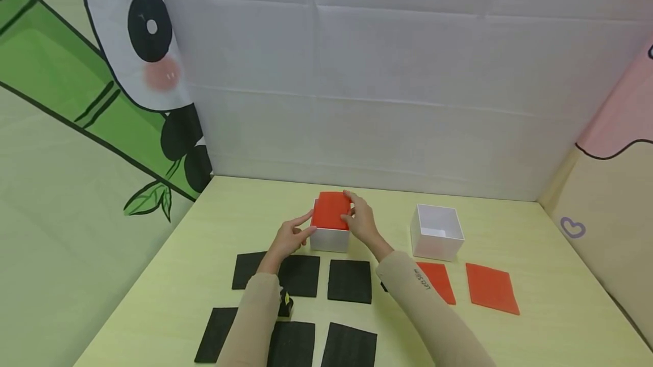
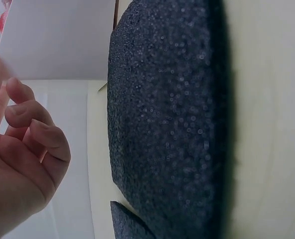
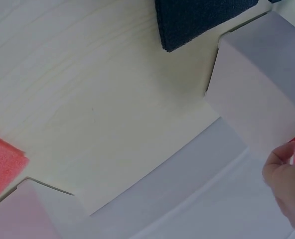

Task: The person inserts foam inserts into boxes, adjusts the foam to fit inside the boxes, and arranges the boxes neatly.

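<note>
A red foam sheet [image 1: 330,210] lies over the opening of a white box [image 1: 329,240] at the back middle of the table. My right hand [image 1: 363,220] pinches the sheet along its right edge, thumb nearer me and index finger at the far corner. On the other side, my left hand [image 1: 289,240] touches the box's near left corner with thumb and index finger, beside the sheet's edge. The left wrist view shows the other fingers of the left hand [image 2: 30,144] loosely bent by the box wall [image 2: 58,40].
A second white box [image 1: 425,245], open at the top, stands to the right. Two red foam sheets [image 1: 492,289] lie in front of it, one partly behind my right sleeve [image 1: 428,304]. Several black foam sheets [image 1: 349,281] lie in two rows nearer me. A white cloth wall [image 1: 388,100] backs the table.
</note>
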A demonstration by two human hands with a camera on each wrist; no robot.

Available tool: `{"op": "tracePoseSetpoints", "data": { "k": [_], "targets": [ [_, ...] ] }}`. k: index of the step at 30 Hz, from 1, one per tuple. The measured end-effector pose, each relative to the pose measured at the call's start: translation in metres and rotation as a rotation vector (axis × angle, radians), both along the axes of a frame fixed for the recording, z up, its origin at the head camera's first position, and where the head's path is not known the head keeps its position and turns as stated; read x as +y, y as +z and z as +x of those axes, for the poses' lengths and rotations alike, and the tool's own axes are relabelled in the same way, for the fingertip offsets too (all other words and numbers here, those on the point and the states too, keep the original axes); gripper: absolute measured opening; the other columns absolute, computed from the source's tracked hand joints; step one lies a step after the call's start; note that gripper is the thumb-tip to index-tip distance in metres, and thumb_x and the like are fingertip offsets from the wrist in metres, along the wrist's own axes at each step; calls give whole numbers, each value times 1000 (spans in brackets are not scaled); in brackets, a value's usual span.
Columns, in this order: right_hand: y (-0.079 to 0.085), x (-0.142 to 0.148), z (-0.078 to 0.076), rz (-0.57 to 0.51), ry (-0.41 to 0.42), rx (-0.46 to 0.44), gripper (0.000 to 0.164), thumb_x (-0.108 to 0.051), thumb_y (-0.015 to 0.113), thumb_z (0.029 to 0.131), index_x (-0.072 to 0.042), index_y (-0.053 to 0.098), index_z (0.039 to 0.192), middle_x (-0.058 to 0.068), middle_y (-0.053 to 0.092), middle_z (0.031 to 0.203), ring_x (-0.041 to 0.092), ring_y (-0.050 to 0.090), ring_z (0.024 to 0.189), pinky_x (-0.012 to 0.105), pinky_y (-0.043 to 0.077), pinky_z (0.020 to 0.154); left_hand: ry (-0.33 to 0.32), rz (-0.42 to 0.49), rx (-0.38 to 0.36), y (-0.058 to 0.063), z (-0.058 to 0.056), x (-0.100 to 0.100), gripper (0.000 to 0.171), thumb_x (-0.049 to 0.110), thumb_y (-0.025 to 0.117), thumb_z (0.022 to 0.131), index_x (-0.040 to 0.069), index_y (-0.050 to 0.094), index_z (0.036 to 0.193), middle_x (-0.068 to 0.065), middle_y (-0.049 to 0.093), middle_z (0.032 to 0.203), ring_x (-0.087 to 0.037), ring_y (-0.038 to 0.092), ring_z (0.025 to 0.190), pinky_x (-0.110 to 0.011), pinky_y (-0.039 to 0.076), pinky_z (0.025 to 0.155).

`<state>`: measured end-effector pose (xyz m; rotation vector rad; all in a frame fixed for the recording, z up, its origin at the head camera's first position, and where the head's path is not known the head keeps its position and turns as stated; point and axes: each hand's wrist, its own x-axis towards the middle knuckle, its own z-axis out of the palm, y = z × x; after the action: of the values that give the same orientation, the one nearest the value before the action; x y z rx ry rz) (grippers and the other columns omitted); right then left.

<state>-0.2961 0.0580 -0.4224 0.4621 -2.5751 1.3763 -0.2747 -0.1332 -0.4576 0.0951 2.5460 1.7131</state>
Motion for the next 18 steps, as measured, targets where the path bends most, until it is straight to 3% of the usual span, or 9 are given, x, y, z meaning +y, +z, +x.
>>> {"op": "tracePoseSetpoints", "data": {
  "k": [5, 14, 18],
  "targets": [
    [1, 2, -2, -40, -4, -39, 66, 9, 64, 76, 1, 36, 135, 19, 51, 116, 19, 51, 70, 23, 42, 53, 8, 8, -5, 0, 0, -1, 50, 24, 62, 84, 25, 46, 132, -3, 42, 51, -14, 33, 46, -25, 28, 45],
    [-3, 7, -4, 72, -7, 17, 42, 1, 66, 78, 4, 54, 118, 18, 52, 107, 27, 51, 82, 33, 45, 68, 5, 19, 16, 2, 3, -1, 51, 22, 63, 84, 22, 47, 132, -3, 41, 51, -14, 34, 45, -25, 28, 45],
    [-4, 6, -4, 67, -11, 14, 48, 1, 64, 80, 6, 48, 124, 19, 54, 113, 30, 51, 88, 37, 44, 74, 5, 13, 16, 2, 2, -2, 51, 24, 63, 84, 22, 47, 132, -3, 41, 51, -14, 35, 46, -25, 28, 45]
  ]
}}
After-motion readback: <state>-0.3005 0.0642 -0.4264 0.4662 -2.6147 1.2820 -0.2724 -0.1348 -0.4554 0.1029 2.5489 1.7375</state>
